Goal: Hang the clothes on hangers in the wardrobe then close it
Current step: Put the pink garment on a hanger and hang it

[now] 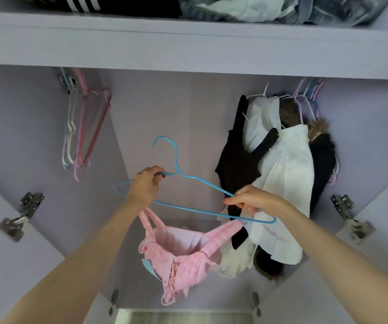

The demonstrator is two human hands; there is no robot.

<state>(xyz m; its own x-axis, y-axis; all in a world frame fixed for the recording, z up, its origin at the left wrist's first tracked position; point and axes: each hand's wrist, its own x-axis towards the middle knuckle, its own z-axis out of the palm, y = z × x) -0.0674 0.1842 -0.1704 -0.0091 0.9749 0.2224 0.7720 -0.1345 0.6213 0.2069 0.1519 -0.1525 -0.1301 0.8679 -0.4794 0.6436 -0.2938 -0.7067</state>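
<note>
Head view, two hands, left hand (144, 187), right hand (250, 199), one blue hanger (195, 178), one pink top (183, 256)

Blue wire hanger (195, 181), hook up and curling left, tilted so its right end sits lower, held out in front of the open lilac wardrobe (165, 113). Pink strappy top (183, 251) dangles under it, one strap near the hanger's left half, the other looped on near its right end, body sagging open and crumpled at the hem. Far left in the wardrobe, a bunch of bare pink, white and blue hangers (83, 129); far right, black and white garments (274, 174) already hung, packed together.
</note>
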